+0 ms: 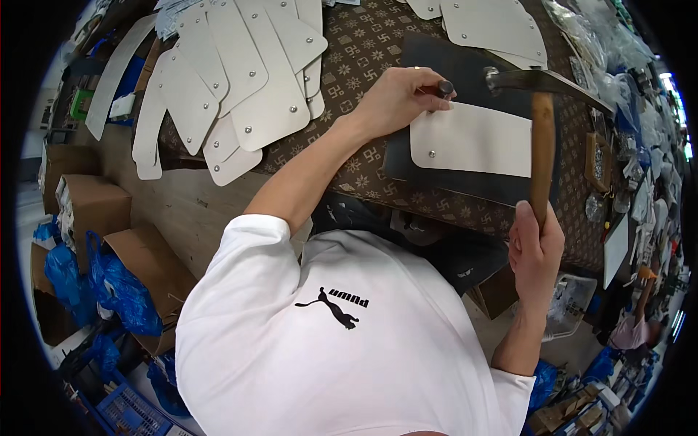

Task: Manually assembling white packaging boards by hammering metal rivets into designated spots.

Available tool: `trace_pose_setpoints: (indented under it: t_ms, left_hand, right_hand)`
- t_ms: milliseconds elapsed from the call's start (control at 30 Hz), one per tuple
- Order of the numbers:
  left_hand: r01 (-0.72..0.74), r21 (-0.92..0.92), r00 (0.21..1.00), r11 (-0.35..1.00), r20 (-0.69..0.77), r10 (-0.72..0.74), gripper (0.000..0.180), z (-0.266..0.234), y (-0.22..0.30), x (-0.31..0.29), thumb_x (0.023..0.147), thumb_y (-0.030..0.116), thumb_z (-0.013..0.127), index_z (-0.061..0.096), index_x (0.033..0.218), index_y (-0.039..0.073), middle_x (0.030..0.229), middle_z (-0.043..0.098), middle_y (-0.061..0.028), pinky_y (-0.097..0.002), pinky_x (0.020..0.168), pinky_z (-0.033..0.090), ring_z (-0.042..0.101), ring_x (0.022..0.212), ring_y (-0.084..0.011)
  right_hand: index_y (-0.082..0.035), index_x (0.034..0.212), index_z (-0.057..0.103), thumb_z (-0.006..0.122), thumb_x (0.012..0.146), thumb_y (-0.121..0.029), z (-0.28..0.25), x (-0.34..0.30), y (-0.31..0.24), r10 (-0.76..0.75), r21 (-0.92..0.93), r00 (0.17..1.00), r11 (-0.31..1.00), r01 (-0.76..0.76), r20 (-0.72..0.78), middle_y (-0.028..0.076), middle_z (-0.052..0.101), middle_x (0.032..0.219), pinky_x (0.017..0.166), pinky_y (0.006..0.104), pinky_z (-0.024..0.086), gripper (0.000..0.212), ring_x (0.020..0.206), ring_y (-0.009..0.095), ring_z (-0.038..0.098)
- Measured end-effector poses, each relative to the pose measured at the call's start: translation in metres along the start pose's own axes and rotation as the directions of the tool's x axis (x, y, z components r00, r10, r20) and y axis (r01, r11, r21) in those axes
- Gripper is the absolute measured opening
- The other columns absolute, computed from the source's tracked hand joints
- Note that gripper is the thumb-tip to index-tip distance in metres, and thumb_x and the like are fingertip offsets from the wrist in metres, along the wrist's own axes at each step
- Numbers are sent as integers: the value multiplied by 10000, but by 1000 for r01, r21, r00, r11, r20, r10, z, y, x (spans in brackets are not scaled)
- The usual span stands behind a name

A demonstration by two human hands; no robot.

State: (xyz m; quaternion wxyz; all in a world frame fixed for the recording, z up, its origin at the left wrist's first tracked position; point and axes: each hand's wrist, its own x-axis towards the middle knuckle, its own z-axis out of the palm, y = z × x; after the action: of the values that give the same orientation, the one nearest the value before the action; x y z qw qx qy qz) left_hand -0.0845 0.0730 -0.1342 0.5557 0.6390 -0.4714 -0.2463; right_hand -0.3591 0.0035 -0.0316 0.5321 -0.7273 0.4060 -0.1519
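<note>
Clenching fingers of my right hand [536, 245] round hammer [542, 145]; left hand [396, 96] pinches dark rod [445, 88] above pale panel [472, 138] near counter's [352, 58] front edge.

Before us, a pale flat panel [476, 142] with one silver rivet [432, 153] in its near-left corner lies on a dark board [429, 58], a dark round-ended rod [445, 89] at its far-left corner, a wooden-handled steel hammer [542, 127] raised by its right end
</note>
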Motion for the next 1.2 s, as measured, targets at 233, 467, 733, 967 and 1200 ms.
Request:
trace_pose_setpoints:
  t_ms: [233,467,733,967,1200]
  left_hand:
    - [85,-191,987,978,151,-56,168,10,13,-25,889,47,741,738,1049,-2,956,734,-76,-293,820,582,722,876,-175]
    - [29,-57,981,998,193,-18,172,14,10,-33,913,-39,684,733,1075,-7,980,730,-65,-303,823,594,719,921,-142]
    - [-129,113,971,985,214,103,180,19,15,-35,904,-34,693,715,1083,-42,979,729,-73,-296,814,584,714,894,-139]
    - [46,-174,982,984,191,-12,142,47,39,33,926,8,703,729,1062,-22,976,733,-53,-269,832,549,685,847,-113]
    - [-57,-160,962,986,255,97,171,147,24,134,922,109,747,741,1052,-2,898,730,-29,-270,808,525,669,828,-93]
  right_hand:
    - [-89,891,511,534,1078,-283,-11,-27,5,49,142,986,990,-27,-159,-58,387,616,371,184,221,271,443,-6,303]
    - [-59,894,501,458,1097,-241,-43,-55,-39,-429,384,833,746,544,-349,-32,358,585,371,187,223,276,442,17,312]
    - [-77,874,502,575,1059,-236,-21,-30,49,-128,-221,984,963,153,122,-37,430,614,413,220,267,255,462,36,343]
    - [-108,851,481,563,1071,-305,-55,-51,49,110,204,948,978,-49,-298,-64,393,612,378,194,230,306,442,-3,315]
    - [-115,854,472,564,1069,-347,-79,-61,59,222,334,865,940,-68,-449,-65,398,618,373,200,220,329,437,-1,316]
